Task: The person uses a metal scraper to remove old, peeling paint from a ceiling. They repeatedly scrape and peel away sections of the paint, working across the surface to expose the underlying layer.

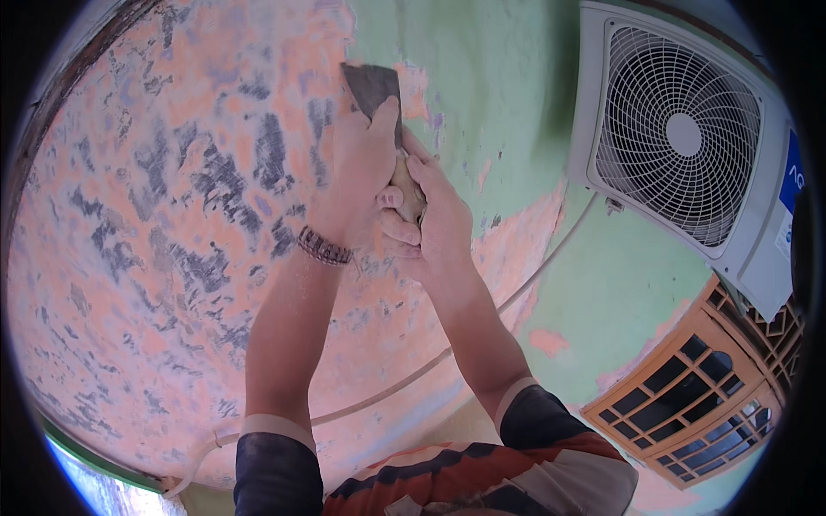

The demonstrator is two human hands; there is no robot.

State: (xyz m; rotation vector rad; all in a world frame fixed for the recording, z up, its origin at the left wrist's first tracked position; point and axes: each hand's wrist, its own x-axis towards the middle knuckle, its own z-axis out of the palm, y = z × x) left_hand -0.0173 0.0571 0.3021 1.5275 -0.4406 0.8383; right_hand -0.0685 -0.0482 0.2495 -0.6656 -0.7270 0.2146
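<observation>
A paint scraper with a broad dark metal blade (375,85) and a worn, light-coloured handle (405,184) is in both my hands. My left hand (355,161), with a dark braided bracelet at the wrist, grips the scraper from the left, a digit laid along the blade. Around the handle from the right closes my right hand (446,209). The blade points up the wall and its wide edge lies at the border of the green paint (464,58) and the scraped pink patch (277,77). Whether the edge presses on the wall cannot be told.
An air conditioner's outdoor unit (684,135) hangs at upper right. From beneath it a thin pipe (548,261) runs down-left across the wall, behind my arms. Wooden-framed windows (677,387) are at lower right. Dark bare spots (219,174) mottle the scraped wall.
</observation>
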